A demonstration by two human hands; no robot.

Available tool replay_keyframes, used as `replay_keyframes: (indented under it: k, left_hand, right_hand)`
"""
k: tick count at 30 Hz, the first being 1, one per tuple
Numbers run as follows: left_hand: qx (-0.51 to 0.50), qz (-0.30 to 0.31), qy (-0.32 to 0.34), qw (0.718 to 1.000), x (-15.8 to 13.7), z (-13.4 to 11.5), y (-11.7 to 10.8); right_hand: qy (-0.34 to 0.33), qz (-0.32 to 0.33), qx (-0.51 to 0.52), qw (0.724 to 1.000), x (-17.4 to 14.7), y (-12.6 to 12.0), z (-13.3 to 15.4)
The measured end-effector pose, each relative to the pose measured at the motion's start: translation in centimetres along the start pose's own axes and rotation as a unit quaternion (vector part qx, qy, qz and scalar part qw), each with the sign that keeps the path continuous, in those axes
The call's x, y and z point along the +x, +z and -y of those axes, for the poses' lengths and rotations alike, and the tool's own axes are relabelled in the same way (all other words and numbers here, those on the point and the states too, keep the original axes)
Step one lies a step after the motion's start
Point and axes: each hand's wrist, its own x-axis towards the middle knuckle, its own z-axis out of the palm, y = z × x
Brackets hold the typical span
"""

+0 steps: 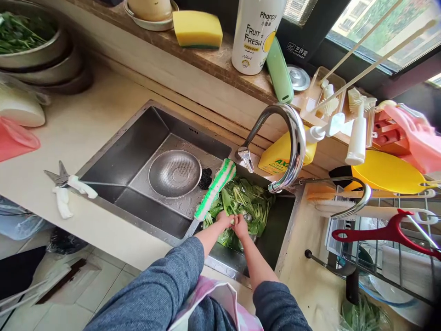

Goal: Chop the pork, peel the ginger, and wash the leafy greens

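Overhead, head view only: both hands are down in the right part of the sink [113, 161], working in a pile of wet leafy greens [248, 202] that lies below the faucet [292, 147]. Left hand [223, 219] is closed on a pale stem end of the greens; right hand [240, 226] is just beside it, fingers curled on the same bunch, the two hands touching. A green-and-white striped brush [215, 188] leans against the sink divider, just left of the greens. A round steel strainer [175, 174] sits on the raised left part of the sink, with a dark scrubber [206, 178] beside it. Scissors [67, 184] lie on the counter [86, 124] at the sink's left edge.
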Motion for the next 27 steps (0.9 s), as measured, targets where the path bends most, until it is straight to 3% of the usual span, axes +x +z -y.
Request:
replay_keyframes:
  k: [6, 13, 23, 27]
  left_hand:
    - [-0.069, 0.014, 0.012, 0.997, -0.1, -0.1, -0.1]
    - [-0.165, 0.083, 0.028, 0.982, -2.3, 0.2, -1.2]
    - [-0.18, 0.096, 0.043, 0.978, -2.4, -0.5, -2.8]
    - [-0.132, 0.079, 0.053, 0.987, -1.8, -0.7, -2.6]
  right_hand:
    - [0.086, -0.028, 0.155, 0.984, 1.2, 0.6, -0.3]
    - [0.133, -0.013, 0.282, 0.95, -0.8, -0.7, 0.0]
    - [0.112, 0.105, 0.31, 0.938, -2.3, -2.1, 1.4]
    - [0.097, 0.092, 0.301, 0.944, -2.1, -1.8, 1.5]
